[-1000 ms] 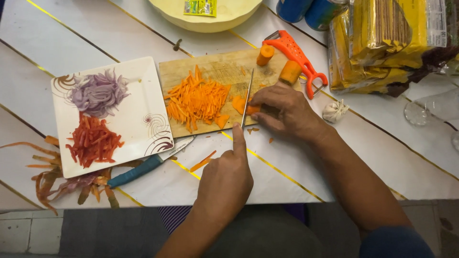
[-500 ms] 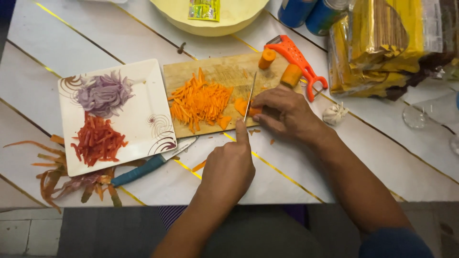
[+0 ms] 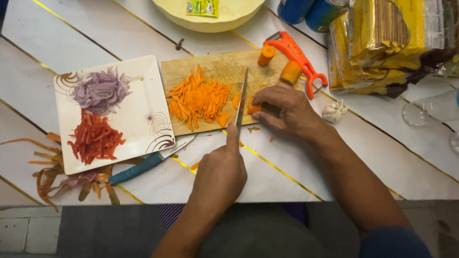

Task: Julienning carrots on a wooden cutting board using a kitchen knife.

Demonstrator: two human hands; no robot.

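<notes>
Two hands work: left hand [image 3: 217, 174] grips knife [image 3: 242, 98], still slicing; right hand [image 3: 282, 107] pins carrot [image 3: 254, 107] as before.

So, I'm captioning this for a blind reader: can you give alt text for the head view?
A person's left hand presses a knife down into a carrot piece steadied by the right hand on a wooden cutting board, beside a pile of carrot strips. A white square plate holds sliced onion and red strips.
</notes>
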